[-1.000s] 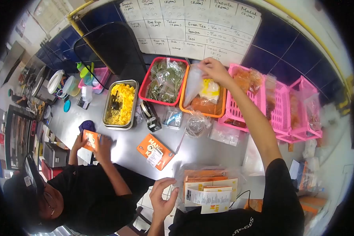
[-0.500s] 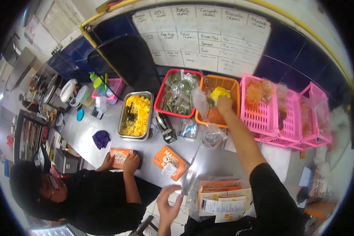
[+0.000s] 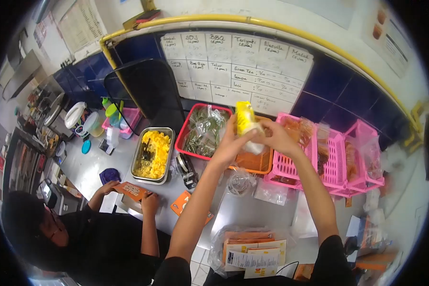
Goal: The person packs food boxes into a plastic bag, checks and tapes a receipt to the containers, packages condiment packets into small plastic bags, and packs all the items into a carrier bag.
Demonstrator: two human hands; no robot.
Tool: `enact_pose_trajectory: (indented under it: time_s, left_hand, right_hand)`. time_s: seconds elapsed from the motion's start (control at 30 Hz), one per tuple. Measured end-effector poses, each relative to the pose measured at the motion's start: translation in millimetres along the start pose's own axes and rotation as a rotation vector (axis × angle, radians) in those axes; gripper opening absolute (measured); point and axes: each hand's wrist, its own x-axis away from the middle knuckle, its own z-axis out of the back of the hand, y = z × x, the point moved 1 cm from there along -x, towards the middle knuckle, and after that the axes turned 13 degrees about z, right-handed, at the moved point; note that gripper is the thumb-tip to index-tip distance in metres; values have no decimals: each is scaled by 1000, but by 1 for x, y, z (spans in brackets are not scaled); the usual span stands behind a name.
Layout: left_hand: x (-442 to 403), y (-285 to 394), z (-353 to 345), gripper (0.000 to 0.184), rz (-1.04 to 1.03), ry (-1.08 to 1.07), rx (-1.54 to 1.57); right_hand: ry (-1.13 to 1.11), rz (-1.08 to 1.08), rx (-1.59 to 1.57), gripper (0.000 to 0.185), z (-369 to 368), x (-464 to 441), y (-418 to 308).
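Both of my hands are raised over the orange basket (image 3: 270, 164) at the back of the counter. Between them is a yellow-and-white plastic packet (image 3: 245, 118), its yellow end pointing up and its lower part whitish and blurred. My left hand (image 3: 231, 146) is closed on the packet's left side. My right hand (image 3: 278, 136) grips it from the right, fingers bent toward the left hand. What the packet contains cannot be made out. Left of it stands a red basket (image 3: 179, 143) of clear bags with green contents.
Pink baskets (image 3: 330, 172) with bagged food stand right. A metal tray (image 3: 166, 175) of yellow food sits left, beside a tape dispenser (image 3: 189, 178). An orange box (image 3: 180, 204) lies near my left forearm. A co-worker at left handles another box (image 3: 130, 190). Orange packages (image 3: 255, 248) lie close to me.
My right hand has lifted the yellow packet out of the orange basket. My left hand has come up from the counter's near edge to join it. The co-worker's box is now tilted.
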Motion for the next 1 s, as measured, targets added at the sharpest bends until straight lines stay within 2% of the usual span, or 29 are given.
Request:
enact_pose_trajectory:
  time_s: [0.07, 0.13, 0.2, 0.23, 0.33, 0.37, 0.4, 0.43, 0.47, 0.53, 0.6, 0.63, 0.7, 0.73, 0.77, 0.8, 0.87, 0.93, 0.97, 1.0]
  left_hand:
    - [-43, -29, -10, 51, 120, -314, 248]
    - [-45, -21, -21, 45, 121, -292, 243]
    - [-46, -21, -20, 40, 316, -305, 365]
    - [-44, -19, -23, 40, 344, -294, 456]
    - [-62, -35, -20, 43, 348, -216, 484]
    - [-63, -36, -21, 46, 352, -243, 472]
    - [-59, -34, -22, 46, 359, -246, 469]
    - [-50, -27, -26, 47, 399, -311, 482]
    - [-42, -18, -29, 49, 436, -376, 494]
    - [-33, -15, -29, 53, 461, -317, 482]
    - [-31, -20, -25, 58, 366, -302, 327]
    - [-20, -20, -28, 60, 294, -85, 177]
    - [-16, -20, -20, 65, 221, -104, 83]
    - [-13, -18, -16, 73, 149, -120, -10]
    - [-11, -17, -13, 56, 278, -128, 152]
    - [-12, -20, -10, 56, 276, -129, 152]
    - [-16, -28, -7, 36, 99, -234, 221]
    - [-16, -27, -8, 30, 27, -221, 172]
    - [-15, -27, -8, 25, -50, -202, 125]
    - [-11, -23, -9, 25, -40, -204, 127]
  right_hand:
    - [-72, -93, -48, 30, 5, 7, -2]
    - [35, -121, -79, 25, 20, 9, 9]
    - [150, 57, 272, 17, 34, 15, 11]
    - [313, 243, 342, 15, 31, 16, 10]
    - [237, 302, 301, 17, 13, 35, -30]
    - [188, 382, 429, 20, 3, 39, -42]
    - [193, 376, 428, 20, -6, 38, -41]
    - [219, 459, 574, 21, -14, 38, -36]
    - [234, 430, 591, 22, -15, 39, -28]
    - [254, 400, 607, 24, -14, 41, -15]
    - [264, 235, 622, 23, -6, 38, -11]
    - [265, 232, 618, 23, -4, 41, -14]
    - [181, 81, 227, 28, 3, 45, -22]
    - [181, 81, 228, 28, 5, 47, -16]
    - [204, 122, 160, 30, 6, 49, -4]
    - [228, 165, 93, 32, 7, 49, -3]
    - [284, 164, 203, 33, 15, 52, -6]
    - [339, 148, 315, 35, 20, 58, -14]
    - [386, 80, 362, 36, 22, 59, -18]
    - [431, 12, 408, 36, 23, 61, -20]
